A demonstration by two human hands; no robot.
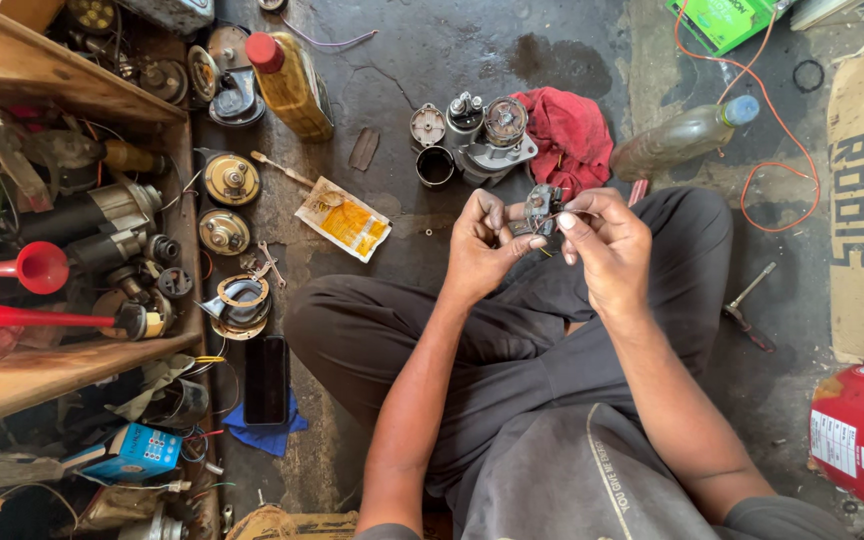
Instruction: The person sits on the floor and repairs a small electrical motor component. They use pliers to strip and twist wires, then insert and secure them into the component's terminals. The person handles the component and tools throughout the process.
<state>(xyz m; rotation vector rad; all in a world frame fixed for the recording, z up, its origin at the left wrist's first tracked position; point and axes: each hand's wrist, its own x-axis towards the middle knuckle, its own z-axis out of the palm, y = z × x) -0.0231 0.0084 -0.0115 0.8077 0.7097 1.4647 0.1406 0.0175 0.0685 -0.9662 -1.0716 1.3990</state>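
Grey shirt (pixel 562 480) and dark trousers (pixel 512 330) fill the near edge of the view — the person sits cross-legged on the stained concrete floor (pixel 432 60). Both forearms reach forward over the knees. Left hand (pixel 482 250): fingers curled nearly closed, thumb and fingertips gripping the left side of a small metal brush-holder assembly (pixel 540 208). Right hand (pixel 607 245): thumb and forefinger pinched together on the part's right side, on or at a thin wire — exact contact cannot be told. The remaining fingers are loosely bent.

The assembly is held above the floor, just over the right knee; its long axis runs roughly up and down in the view, top end pointing away from the person.

Just beyond it lie a red rag (pixel 567 135), a starter motor housing (pixel 497 140) and a black cup-shaped cap (pixel 435 166). A plastic bottle (pixel 682 138) lies to the right, a yellow bottle with a red cap (pixel 290 85) to the left. A wooden shelf (pixel 52 365) crowded with motor parts lines the floor's left edge. Nothing blocks the hands.
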